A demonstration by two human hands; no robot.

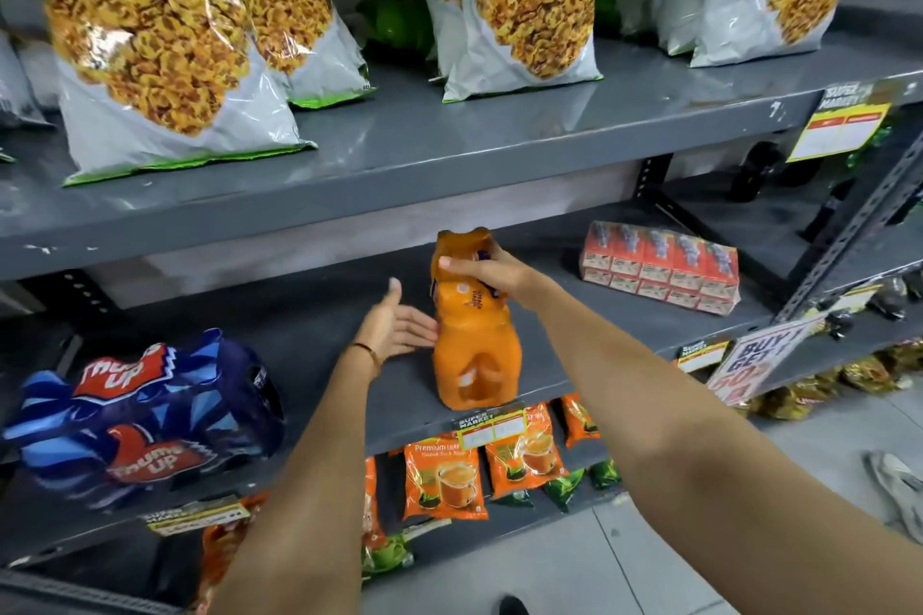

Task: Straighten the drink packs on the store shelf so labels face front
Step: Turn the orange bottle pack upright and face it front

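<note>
An orange shrink-wrapped drink pack [474,345] stands end-on near the front of the grey middle shelf [319,315]. My right hand [487,272] grips its top. My left hand [397,327] lies flat against the pack's left side, fingers spread. A blue Thums Up drink pack [145,415] sits at the shelf's left, tilted, its label facing front. A red carton multipack [659,267] lies at the shelf's right, turned at an angle.
The upper shelf [449,150] holds several large green-and-white snack bags [150,50]. Below, orange tea pouches [444,477] line the lowest shelf. Price tags [492,427] and a promo sign [754,360] hang off the shelf edges. A shoe [899,484] rests on the floor at the right.
</note>
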